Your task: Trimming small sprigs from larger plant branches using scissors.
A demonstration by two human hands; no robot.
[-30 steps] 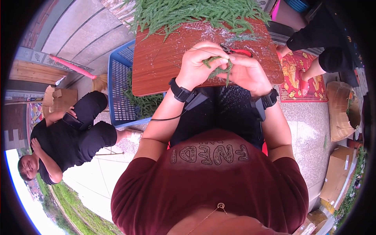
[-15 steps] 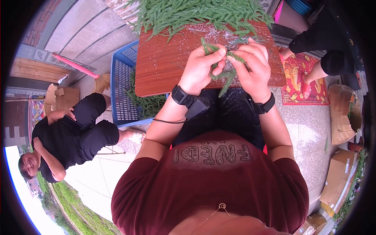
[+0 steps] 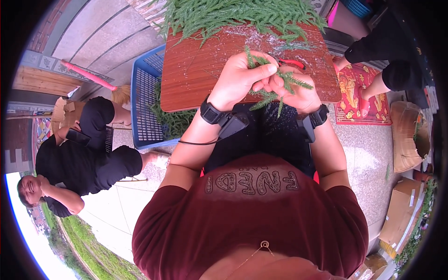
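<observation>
My left hand (image 3: 240, 79) pinches a green needle-leaved sprig (image 3: 298, 83) between thumb and fingers, above the near edge of the brown wooden table (image 3: 196, 70). Close against it, my right hand (image 3: 301, 95) is closed on the same sprig, its fingertips meeting the left ones. Side shoots stick out over the left fingers and hang below both hands. The stem is hidden where the fingers grip. A red curved handle (image 3: 293, 62) of some tool lies on the table just beyond my right hand. Heaped across the table's far side are several similar green sprigs (image 3: 242, 18).
Left of the table stands a blue plastic basket (image 3: 140, 107) with greenery in it. A seated person (image 3: 88, 149) holds a phone at the left. Another person's legs (image 3: 396, 74) rest by a red patterned mat (image 3: 357, 100) at the right, near cardboard boxes (image 3: 401, 212).
Both hands have come slightly nearer to me, and the sprig has turned, its shoots now pointing right. The red handle has come into view. The seated person has shifted one arm and a knee.
</observation>
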